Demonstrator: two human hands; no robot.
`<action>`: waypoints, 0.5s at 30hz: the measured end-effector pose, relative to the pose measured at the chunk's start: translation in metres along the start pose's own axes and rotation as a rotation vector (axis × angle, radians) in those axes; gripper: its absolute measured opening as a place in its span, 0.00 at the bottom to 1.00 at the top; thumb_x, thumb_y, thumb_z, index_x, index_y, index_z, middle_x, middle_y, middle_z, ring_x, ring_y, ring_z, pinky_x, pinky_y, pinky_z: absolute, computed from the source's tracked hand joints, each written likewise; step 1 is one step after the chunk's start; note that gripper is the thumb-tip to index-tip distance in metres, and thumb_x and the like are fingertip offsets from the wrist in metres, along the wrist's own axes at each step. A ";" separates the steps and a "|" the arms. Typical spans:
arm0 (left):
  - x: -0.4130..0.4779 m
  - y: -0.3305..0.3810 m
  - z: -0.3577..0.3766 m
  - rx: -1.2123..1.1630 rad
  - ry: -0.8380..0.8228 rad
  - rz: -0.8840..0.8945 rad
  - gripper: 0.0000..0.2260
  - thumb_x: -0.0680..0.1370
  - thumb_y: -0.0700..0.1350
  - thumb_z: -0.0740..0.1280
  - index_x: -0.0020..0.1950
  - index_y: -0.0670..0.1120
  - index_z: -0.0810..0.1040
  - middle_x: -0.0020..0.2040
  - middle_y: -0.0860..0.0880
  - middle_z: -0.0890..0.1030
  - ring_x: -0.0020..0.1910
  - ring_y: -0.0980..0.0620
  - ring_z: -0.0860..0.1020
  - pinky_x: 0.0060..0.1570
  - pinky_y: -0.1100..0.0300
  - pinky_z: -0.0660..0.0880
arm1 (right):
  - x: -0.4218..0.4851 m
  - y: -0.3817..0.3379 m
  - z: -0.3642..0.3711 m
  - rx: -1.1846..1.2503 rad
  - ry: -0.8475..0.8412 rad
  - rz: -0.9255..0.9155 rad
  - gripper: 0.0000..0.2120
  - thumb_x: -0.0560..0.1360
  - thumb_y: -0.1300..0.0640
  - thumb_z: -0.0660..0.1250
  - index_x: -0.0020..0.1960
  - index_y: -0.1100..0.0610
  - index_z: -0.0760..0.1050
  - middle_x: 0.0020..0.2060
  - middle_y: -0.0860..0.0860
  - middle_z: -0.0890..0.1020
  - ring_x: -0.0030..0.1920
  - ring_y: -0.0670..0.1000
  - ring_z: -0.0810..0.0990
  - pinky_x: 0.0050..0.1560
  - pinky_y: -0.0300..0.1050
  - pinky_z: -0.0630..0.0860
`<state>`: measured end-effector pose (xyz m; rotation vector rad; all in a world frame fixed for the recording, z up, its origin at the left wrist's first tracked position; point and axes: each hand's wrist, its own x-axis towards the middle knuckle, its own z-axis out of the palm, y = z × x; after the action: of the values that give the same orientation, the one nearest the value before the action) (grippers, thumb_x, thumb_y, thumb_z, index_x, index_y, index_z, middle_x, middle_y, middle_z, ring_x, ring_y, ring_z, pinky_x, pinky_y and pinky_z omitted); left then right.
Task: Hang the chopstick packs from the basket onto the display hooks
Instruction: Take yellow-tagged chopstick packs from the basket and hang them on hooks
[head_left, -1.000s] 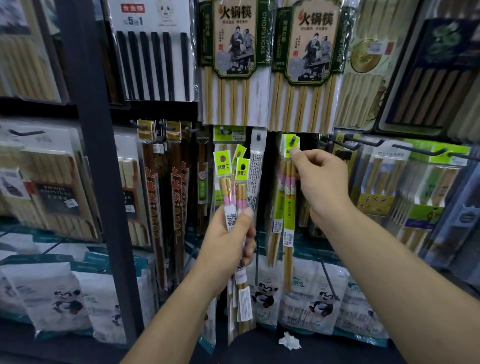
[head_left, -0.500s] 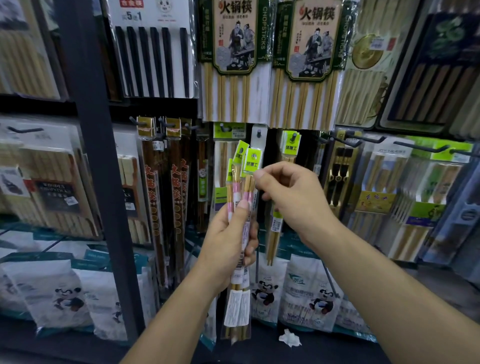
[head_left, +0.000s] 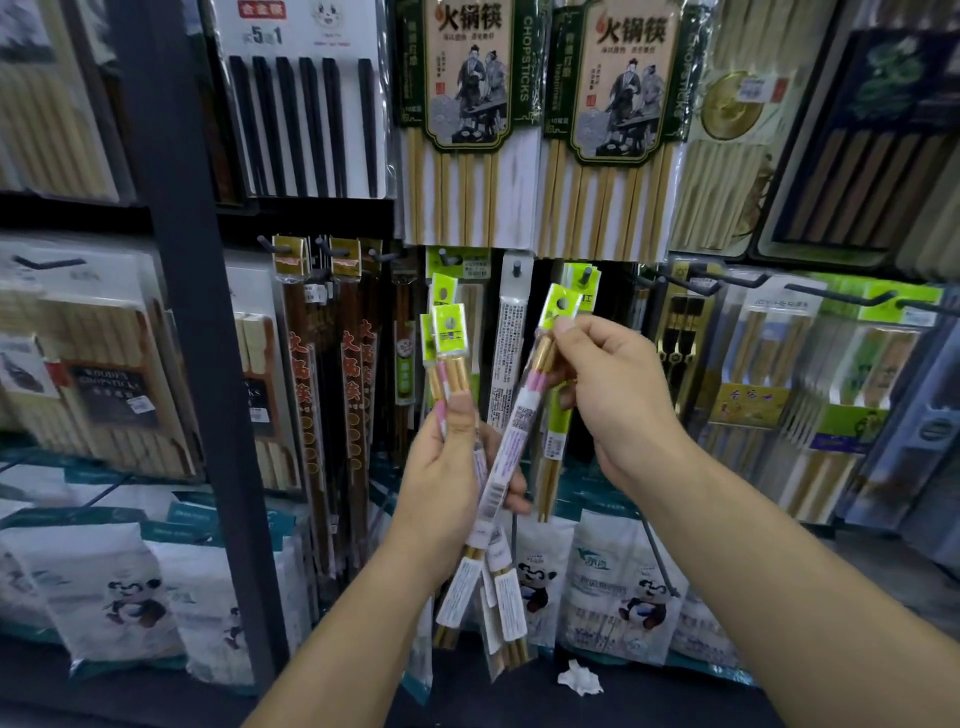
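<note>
**One pack right, bunch left**

Right hand (head_left: 618, 395) pinches one tilted chopstick pack (head_left: 519, 415) near its top. Left hand (head_left: 447, 483) grips a bunch (head_left: 451, 353) of about three. Behind, one hook (head_left: 587, 271) carries matching packs (head_left: 556, 434). Two hot-pot packs (head_left: 467, 130) hang above, and one crumpled paper (head_left: 579, 678) lies below.

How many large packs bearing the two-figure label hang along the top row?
2, side by side at top centre: the left pack and the right pack. Others may hang hidden behind them.
</note>
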<state>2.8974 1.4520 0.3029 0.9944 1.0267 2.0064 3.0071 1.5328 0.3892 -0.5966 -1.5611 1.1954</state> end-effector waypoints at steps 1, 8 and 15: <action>0.002 0.000 -0.001 -0.014 0.018 0.013 0.27 0.72 0.68 0.64 0.50 0.44 0.73 0.34 0.43 0.76 0.32 0.44 0.79 0.35 0.48 0.82 | 0.003 -0.002 -0.002 -0.005 0.028 0.001 0.15 0.84 0.57 0.62 0.43 0.63 0.80 0.30 0.49 0.80 0.30 0.44 0.76 0.31 0.34 0.72; 0.002 0.000 -0.004 0.113 0.013 0.074 0.24 0.76 0.67 0.62 0.51 0.44 0.71 0.33 0.50 0.76 0.26 0.51 0.75 0.27 0.58 0.75 | 0.020 -0.014 -0.013 0.004 0.149 -0.048 0.18 0.82 0.54 0.67 0.36 0.61 0.80 0.32 0.56 0.76 0.33 0.50 0.75 0.36 0.40 0.75; 0.001 0.002 -0.002 0.074 -0.045 0.037 0.20 0.78 0.61 0.64 0.46 0.45 0.67 0.33 0.51 0.72 0.23 0.54 0.63 0.21 0.62 0.61 | 0.029 -0.008 -0.013 -0.028 0.163 -0.035 0.18 0.80 0.54 0.69 0.32 0.53 0.81 0.31 0.53 0.79 0.35 0.51 0.80 0.37 0.39 0.77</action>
<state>2.8946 1.4514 0.3041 1.0997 1.0718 1.9787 3.0105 1.5589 0.4087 -0.6660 -1.4468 1.0729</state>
